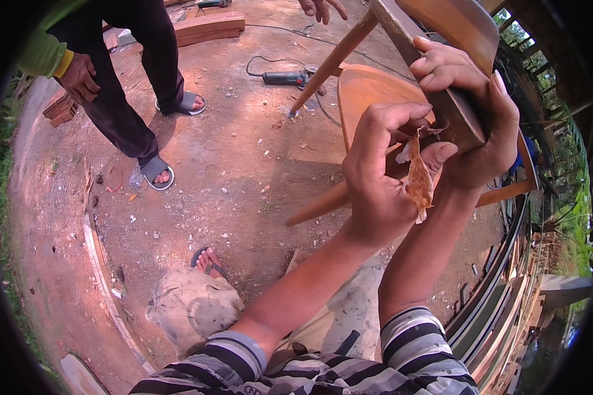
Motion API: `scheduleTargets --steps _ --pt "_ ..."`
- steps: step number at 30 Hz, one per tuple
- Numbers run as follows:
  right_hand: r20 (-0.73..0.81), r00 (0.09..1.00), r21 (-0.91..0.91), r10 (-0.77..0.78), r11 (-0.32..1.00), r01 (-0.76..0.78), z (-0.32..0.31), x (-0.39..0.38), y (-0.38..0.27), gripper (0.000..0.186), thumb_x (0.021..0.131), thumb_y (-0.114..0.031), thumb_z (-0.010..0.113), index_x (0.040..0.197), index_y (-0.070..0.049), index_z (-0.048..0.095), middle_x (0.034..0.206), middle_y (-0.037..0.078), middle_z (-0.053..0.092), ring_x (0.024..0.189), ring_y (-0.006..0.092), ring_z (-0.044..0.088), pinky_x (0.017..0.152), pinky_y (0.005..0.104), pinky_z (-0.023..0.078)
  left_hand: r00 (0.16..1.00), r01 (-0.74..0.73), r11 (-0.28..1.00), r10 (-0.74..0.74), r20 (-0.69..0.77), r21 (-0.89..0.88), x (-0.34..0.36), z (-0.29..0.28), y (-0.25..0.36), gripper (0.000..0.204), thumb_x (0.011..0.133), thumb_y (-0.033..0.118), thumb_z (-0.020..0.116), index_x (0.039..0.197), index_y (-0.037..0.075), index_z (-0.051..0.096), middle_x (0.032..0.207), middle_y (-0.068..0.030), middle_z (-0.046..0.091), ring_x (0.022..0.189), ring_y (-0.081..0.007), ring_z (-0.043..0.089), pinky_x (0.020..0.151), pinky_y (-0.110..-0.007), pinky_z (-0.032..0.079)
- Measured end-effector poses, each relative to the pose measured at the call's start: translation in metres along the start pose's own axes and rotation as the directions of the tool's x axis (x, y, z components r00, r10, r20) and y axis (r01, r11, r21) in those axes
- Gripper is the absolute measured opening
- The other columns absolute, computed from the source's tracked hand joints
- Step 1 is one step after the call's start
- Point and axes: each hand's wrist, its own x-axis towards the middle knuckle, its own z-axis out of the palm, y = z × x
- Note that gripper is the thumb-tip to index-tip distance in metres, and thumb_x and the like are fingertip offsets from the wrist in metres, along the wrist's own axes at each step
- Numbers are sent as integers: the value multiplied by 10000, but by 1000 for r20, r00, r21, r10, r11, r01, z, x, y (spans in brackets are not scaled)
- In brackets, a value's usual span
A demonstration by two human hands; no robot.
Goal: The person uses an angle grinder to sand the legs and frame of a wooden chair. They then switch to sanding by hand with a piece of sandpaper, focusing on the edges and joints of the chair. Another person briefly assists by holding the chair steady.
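Note:
My left hand (382, 168) is closed, with a torn, crumpled piece of sandpaper (420, 178), brown and pale at the edge, pinched in its fingers. Its fingertips are against the end of a dark wooden bar (460, 118). Around the far side of that bar my right hand (484, 108) is wrapped, its thumb by the sandpaper. Just beyond both hands stands an orange-brown wooden chair (369, 89) with a curved backrest and slanted legs. My hands hide part of the seat, and I cannot tell whether the bar is joined to the chair.
A co-worker in dark trousers (102, 99) and sandals stands at the left. Another hand (323, 8) shows at the top. An angle grinder (286, 78) with its cord lies on the dirt, near stacked boards (207, 27). Long wooden strips (497, 322) lie at right.

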Motion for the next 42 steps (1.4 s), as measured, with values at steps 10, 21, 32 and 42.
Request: scheduleTargets --steps 10,21,32,42 --pt "16 999 -103 -31 994 32 -3 1 0 669 1013 -275 173 906 112 708 980 277 713 1058 387 635 1137 520 401 996 82 996 -83 38 26 -1 -10 7 67 944 26 721 990 13 674 957 -92 649 823 -169 639 721 -289 514" --pt "-10 997 -138 -81 987 79 -2 0 3 667 1002 -266 179 857 96 721 901 265 718 970 370 657 1103 576 432 997 36 998 -40 68 48 -4 -13 8 102 897 -3 735 990 24 703 969 -88 675 900 -242 626 795 -346 512" --pt "-62 994 -168 -91 983 79 1 0 2 663 986 -272 192 802 83 721 828 248 707 940 390 656 1059 569 453 986 -131 985 117 118 115 -4 -16 -2 114 899 -38 706 1005 -17 667 984 -151 682 910 -246 679 783 -340 561" --pt "-104 993 -149 -56 988 40 4 -2 1 690 1005 -286 164 775 47 722 849 223 716 1068 404 641 1111 535 381 982 150 987 -143 119 -54 -3 -20 7 110 962 9 664 1050 -28 610 1032 -165 638 891 -185 651 775 -279 528"
